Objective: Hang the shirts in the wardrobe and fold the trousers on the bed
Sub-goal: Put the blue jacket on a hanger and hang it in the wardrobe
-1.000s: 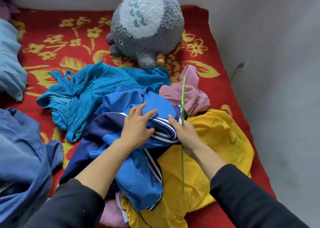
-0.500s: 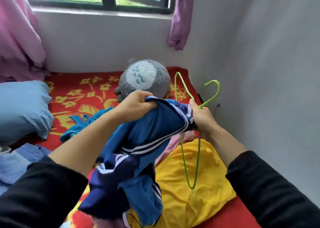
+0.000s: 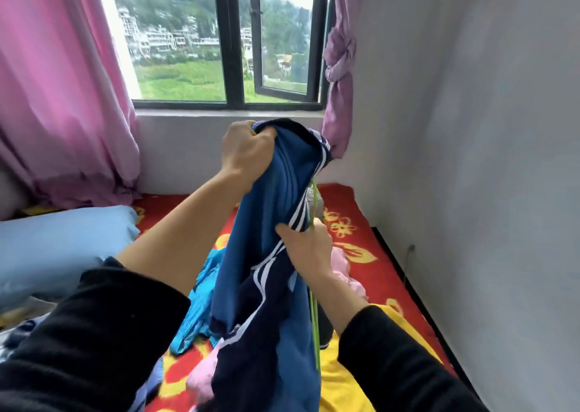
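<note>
Two hands hold blue shirt point(image 3: 282, 192) up over red bed point(image 3: 354, 220). Our left hand point(image 3: 246, 149): fingers curled tight on top, near window point(image 3: 233, 66). Right hand point(image 3: 309, 253): pinches striped part w/ green hanger point(image 3: 315, 324).

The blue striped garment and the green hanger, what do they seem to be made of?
The blue striped garment: probably a smooth synthetic sports knit; it drapes softly with a faint sheen. The green hanger: a thin rod, perhaps plastic or coated wire; too blurred to be sure.
</note>
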`<control>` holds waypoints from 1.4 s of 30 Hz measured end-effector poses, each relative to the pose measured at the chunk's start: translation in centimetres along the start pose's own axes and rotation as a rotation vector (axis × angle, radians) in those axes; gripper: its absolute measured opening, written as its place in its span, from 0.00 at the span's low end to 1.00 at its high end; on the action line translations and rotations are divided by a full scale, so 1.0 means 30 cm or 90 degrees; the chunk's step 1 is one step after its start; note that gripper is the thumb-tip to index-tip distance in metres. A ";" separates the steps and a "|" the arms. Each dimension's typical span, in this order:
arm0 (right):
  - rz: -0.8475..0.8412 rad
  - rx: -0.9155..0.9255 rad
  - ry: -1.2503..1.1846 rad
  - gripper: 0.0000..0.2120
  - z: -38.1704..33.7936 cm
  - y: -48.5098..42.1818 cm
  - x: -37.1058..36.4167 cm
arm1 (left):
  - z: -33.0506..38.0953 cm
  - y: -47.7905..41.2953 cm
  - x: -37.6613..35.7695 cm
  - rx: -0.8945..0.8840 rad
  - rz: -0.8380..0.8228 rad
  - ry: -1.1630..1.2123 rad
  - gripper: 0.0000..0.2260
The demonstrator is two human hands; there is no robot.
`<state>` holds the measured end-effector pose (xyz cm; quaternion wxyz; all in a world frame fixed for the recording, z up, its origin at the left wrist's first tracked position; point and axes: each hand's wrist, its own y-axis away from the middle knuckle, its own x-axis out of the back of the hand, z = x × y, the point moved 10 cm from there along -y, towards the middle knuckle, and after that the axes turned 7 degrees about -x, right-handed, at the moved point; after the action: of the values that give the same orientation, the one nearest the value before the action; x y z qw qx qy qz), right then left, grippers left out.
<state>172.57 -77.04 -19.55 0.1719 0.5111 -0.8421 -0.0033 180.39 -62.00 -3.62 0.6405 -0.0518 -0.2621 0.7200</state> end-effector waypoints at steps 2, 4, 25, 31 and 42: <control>0.025 0.037 0.137 0.14 -0.021 -0.012 0.033 | 0.014 0.001 0.081 0.022 0.082 0.023 0.10; 0.037 0.078 0.240 0.12 -0.058 -0.038 0.076 | 0.003 0.001 0.165 0.041 0.151 0.055 0.09; 0.069 0.130 0.333 0.07 -0.198 -0.210 0.345 | -0.215 0.029 0.305 -0.011 -0.058 -0.330 0.15; -0.113 0.021 0.156 0.19 0.002 -0.196 0.223 | -0.354 0.095 0.248 0.075 -0.055 -0.291 0.17; -0.401 -0.138 -0.022 0.13 0.225 -0.124 0.207 | -0.423 0.143 0.179 0.102 -0.046 -0.291 0.15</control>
<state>171.19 -85.32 -24.80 0.2012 0.7249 -0.6404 -0.1545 180.83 -53.13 -15.00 0.5920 0.1724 -0.3441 0.7081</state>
